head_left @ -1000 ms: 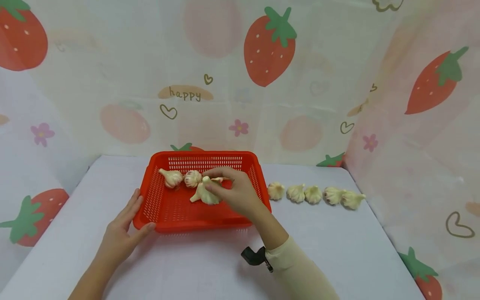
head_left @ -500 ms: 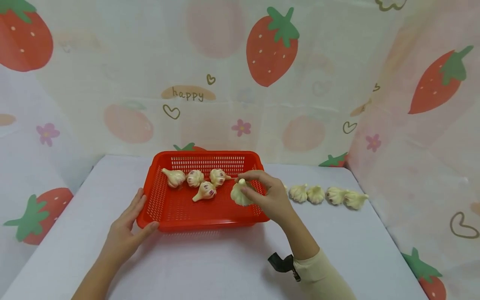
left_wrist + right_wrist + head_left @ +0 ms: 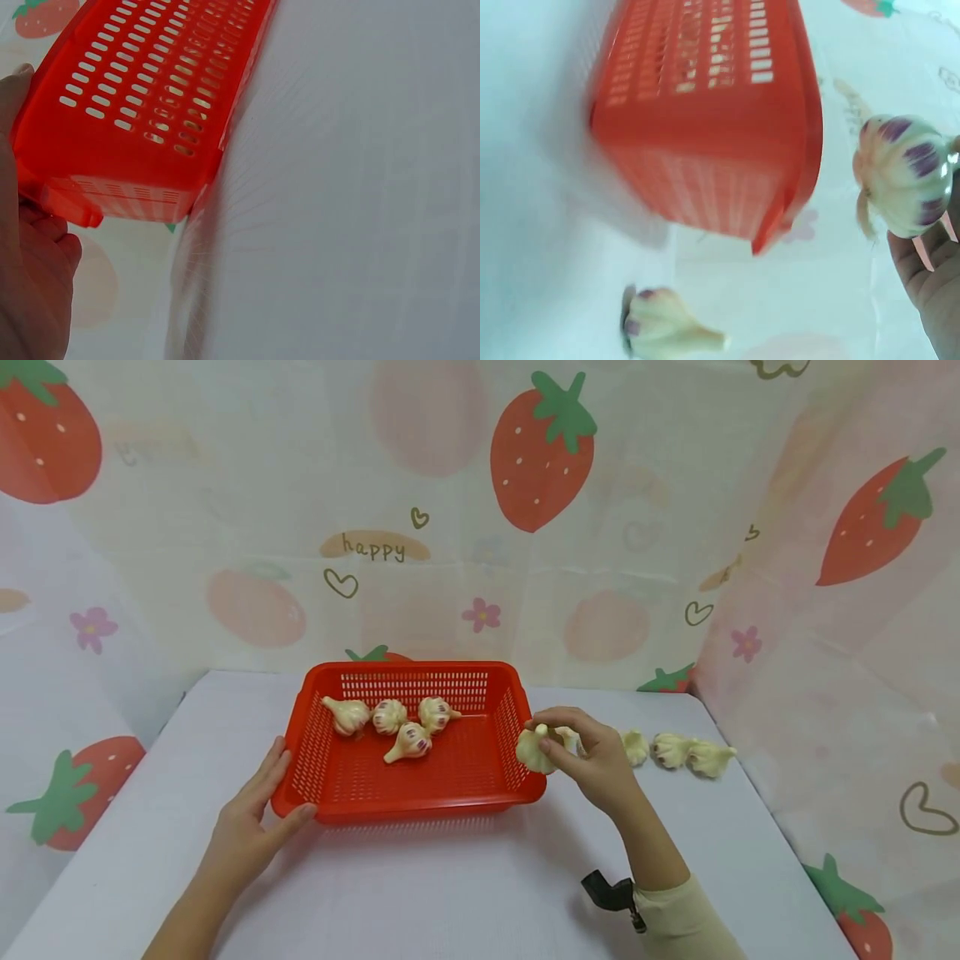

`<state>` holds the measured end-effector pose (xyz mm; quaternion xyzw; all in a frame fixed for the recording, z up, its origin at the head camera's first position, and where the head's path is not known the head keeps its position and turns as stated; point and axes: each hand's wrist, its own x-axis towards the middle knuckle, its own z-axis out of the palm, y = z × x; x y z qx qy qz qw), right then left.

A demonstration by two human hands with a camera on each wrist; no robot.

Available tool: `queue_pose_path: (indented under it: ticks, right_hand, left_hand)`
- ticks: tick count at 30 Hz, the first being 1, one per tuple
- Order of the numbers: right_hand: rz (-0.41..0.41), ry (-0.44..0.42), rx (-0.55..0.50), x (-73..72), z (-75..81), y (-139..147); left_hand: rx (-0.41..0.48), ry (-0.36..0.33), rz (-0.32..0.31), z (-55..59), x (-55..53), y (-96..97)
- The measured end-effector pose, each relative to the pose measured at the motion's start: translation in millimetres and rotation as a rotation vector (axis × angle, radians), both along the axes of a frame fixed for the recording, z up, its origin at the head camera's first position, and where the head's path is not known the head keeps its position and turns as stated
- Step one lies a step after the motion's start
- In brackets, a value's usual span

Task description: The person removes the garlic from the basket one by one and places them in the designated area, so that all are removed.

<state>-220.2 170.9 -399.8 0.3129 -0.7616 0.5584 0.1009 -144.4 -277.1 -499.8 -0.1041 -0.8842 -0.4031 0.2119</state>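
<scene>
My right hand (image 3: pixel 588 760) pinches a garlic bulb (image 3: pixel 534 749) between thumb and fingers, at the right rim of the red plastic basket (image 3: pixel 420 785). In the right wrist view this garlic bulb (image 3: pixel 907 176) shows purple streaks and hangs beside the basket's outer wall. My left hand (image 3: pixel 243 827) holds the basket's near left corner, thumb along the front rim and fingers at the left side. The left wrist view shows fingers (image 3: pixel 52 240) beneath the rim. Several garlic bulbs (image 3: pixel 410 742) lie inside the basket, toward its back and left.
On the white tabletop (image 3: pixel 420 893), several garlic bulbs (image 3: pixel 708 758) lie in a row right of the basket, some partly hidden by my right hand. A strawberry-print cloth (image 3: pixel 637 527) rises behind and at both sides.
My right hand has moved right with the garlic bulb, from over the basket's middle to its right rim. The bulbs inside are now uncovered. My left hand keeps its place on the corner.
</scene>
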Motion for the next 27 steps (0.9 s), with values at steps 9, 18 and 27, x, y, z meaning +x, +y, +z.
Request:
queue_pose_path:
  ticks: [9,18,27]
  right_hand:
    - [-0.051,-0.024,0.044,-6.5,-11.7,29]
    - [-0.115,-0.069,0.081,-12.7,-24.1,49]
    - [-0.186,-0.130,0.149,-21.6,-36.8,54]
  left_hand:
    - [0.010,0.006,-0.007,0.9,1.1,-0.4]
    - [0.026,-0.015,-0.015,-3.0,0.2,0.6]
    - [0.018,-0.010,-0.011,-0.6,0.6,-1.0]
